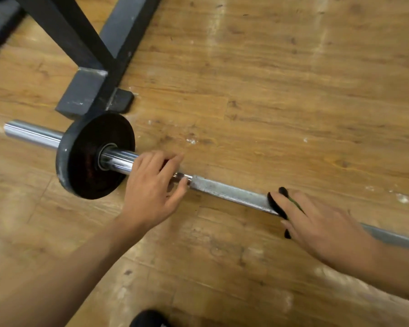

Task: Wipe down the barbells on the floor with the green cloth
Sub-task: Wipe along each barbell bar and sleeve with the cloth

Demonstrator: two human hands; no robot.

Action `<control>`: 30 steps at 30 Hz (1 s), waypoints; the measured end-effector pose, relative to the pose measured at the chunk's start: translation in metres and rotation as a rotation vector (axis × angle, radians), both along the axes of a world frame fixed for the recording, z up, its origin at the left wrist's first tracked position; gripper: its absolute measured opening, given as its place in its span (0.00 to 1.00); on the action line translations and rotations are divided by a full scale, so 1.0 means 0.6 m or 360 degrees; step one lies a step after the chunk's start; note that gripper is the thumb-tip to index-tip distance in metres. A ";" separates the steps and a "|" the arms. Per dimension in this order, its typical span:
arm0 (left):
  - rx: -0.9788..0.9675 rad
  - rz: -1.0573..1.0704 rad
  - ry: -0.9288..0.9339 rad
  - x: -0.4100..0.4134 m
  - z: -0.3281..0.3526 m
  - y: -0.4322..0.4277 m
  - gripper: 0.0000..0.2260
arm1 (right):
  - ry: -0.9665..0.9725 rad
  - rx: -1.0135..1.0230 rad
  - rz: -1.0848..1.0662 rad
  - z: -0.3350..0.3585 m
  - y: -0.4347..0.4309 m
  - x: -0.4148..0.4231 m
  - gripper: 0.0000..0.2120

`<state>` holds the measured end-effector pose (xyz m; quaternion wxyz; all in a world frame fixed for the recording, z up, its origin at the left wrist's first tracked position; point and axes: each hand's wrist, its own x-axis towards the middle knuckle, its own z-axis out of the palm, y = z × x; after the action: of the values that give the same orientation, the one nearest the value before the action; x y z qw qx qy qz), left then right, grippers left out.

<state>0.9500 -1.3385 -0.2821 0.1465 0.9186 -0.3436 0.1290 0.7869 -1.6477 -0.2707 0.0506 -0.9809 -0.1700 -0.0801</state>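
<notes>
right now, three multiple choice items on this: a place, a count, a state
1. Left hand grips the barbell: A far end B between plate and right hand C beyond right hand
2. Plates on it: A one B two C three
3. Cloth is: A lying untouched B pressed under the right hand C draped over the plate
Answers: B, fingers curl round the bar beside the plate; A, one black disc shows; B, dark cloth peeks from under the fingers.
</notes>
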 end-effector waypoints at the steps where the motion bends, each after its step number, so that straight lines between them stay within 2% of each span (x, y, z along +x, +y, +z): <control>1: 0.0045 -0.0024 0.0017 0.009 0.002 0.005 0.20 | 0.0000 -0.0006 0.0023 -0.002 0.004 -0.005 0.20; 5: 0.0164 -0.0138 0.0110 0.035 0.006 -0.011 0.20 | 0.0040 0.0162 -0.0188 -0.010 0.099 0.052 0.18; 8: 0.0159 -0.0159 0.0112 0.022 0.003 -0.001 0.23 | 0.0187 0.0203 -0.0207 -0.015 0.160 0.098 0.18; 12: 0.0066 -0.0164 0.0042 0.002 -0.001 0.003 0.24 | 0.0263 0.0272 -0.0010 -0.029 0.080 0.027 0.25; 14: 0.0034 -0.0156 0.0015 -0.007 -0.003 -0.003 0.24 | 0.0368 0.0234 -0.0042 -0.042 0.031 -0.012 0.29; 17: 0.0036 -0.0141 0.0018 -0.014 -0.006 0.000 0.26 | 0.0296 0.0202 -0.0077 -0.043 0.055 0.009 0.26; 19: 0.0047 -0.0153 0.0005 -0.008 -0.005 0.005 0.26 | 0.0232 0.0246 -0.0085 -0.018 0.104 0.046 0.19; 21: 0.0064 -0.0152 -0.0014 -0.001 -0.005 0.013 0.26 | 0.0289 0.0317 -0.0044 -0.008 0.132 0.069 0.18; 23: 0.0067 -0.0168 -0.0044 0.002 -0.008 0.016 0.26 | 0.0392 0.0293 0.0012 0.004 0.122 0.069 0.20; 25: 0.0050 -0.0170 -0.0070 0.000 -0.011 0.010 0.26 | 0.0263 0.0193 0.0033 0.015 0.088 0.047 0.21; 27: 0.0034 -0.0163 -0.0074 -0.005 -0.014 0.000 0.25 | 0.0187 0.0223 -0.0006 0.025 0.058 0.017 0.25; 30: 0.0047 -0.0148 -0.0081 -0.005 -0.012 -0.006 0.25 | 0.0290 0.0323 -0.0093 0.018 0.067 0.028 0.32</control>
<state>0.9473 -1.3422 -0.2894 0.1299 0.9002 -0.3914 0.1402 0.8035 -1.6075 -0.2602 0.1625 -0.9784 -0.1272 -0.0090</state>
